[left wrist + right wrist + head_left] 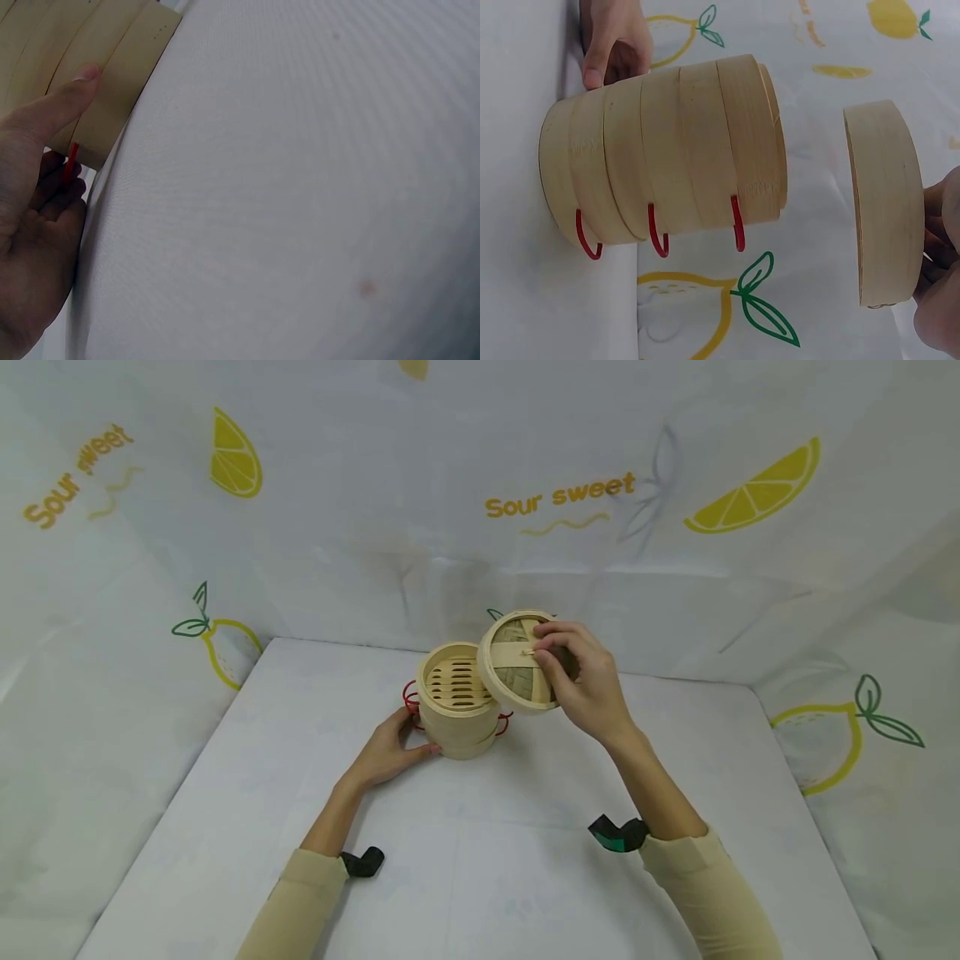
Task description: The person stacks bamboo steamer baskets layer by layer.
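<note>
From the head view, a white table (480, 860) is closed in on the left, far and right sides by a white cloth backdrop (375, 527) printed with yellow lemon slices and whole lemons with green leaves. The words "Sour sweet" can be read twice on it, once at far left and once at far centre. One bamboo steamer (457, 702) stands at the far middle of the table, open at the top, with red wire handles at its sides. The left hand (390, 752) grips its near left wall, thumb against the wood. The right hand (585, 681) pinches the handle of one round lid (513, 660), held tilted just right of and above the steamer's rim. Both arms wear beige sleeves.

The left wrist view shows the left hand (37, 217) with its thumb pressed on the steamer (97, 75) wall, a bit of red wire beside the fingers, and the white table (300, 187).

The right wrist view shows the steamer (667, 157) as three stacked tiers with three red handles, the lid (885, 202) apart from its rim, and the right hand (937, 262) gripping the lid from behind.
</note>
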`<action>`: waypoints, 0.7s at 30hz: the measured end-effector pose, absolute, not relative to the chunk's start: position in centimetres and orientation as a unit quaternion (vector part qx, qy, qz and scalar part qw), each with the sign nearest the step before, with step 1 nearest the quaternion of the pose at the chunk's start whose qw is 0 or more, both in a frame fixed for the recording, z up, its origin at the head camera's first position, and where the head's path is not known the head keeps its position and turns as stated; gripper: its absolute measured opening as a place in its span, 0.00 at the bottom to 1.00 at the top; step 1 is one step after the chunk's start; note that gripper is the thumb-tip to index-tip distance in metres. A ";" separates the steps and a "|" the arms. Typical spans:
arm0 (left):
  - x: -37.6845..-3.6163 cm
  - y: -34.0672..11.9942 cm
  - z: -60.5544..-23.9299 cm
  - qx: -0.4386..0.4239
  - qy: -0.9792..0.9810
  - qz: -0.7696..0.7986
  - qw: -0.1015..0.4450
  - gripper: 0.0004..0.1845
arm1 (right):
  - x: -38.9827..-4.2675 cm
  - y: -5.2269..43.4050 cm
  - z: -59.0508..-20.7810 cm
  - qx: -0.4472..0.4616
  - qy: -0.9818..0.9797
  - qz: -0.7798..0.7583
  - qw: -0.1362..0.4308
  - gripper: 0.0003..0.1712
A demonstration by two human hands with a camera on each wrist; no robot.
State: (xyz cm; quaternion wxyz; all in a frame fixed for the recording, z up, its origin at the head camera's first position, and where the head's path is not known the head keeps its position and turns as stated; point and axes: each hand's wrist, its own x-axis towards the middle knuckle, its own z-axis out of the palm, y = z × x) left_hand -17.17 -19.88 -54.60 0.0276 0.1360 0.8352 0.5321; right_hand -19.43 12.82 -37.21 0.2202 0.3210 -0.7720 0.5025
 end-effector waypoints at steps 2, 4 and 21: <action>-17.2 -19.8 -54.6 0.134 0.837 0.530 0.029 0.44 | -19.6 12.6 -37.3 0.321 -0.773 0.501 0.218 0.03; -17.2 -19.8 -54.6 0.133 0.839 0.526 0.027 0.44 | -19.7 12.4 -37.3 0.321 -0.773 0.502 0.217 0.03; -17.2 -19.8 -54.8 0.136 0.839 0.527 0.024 0.43 | -20.6 9.9 -37.1 0.335 -0.761 0.518 0.202 0.04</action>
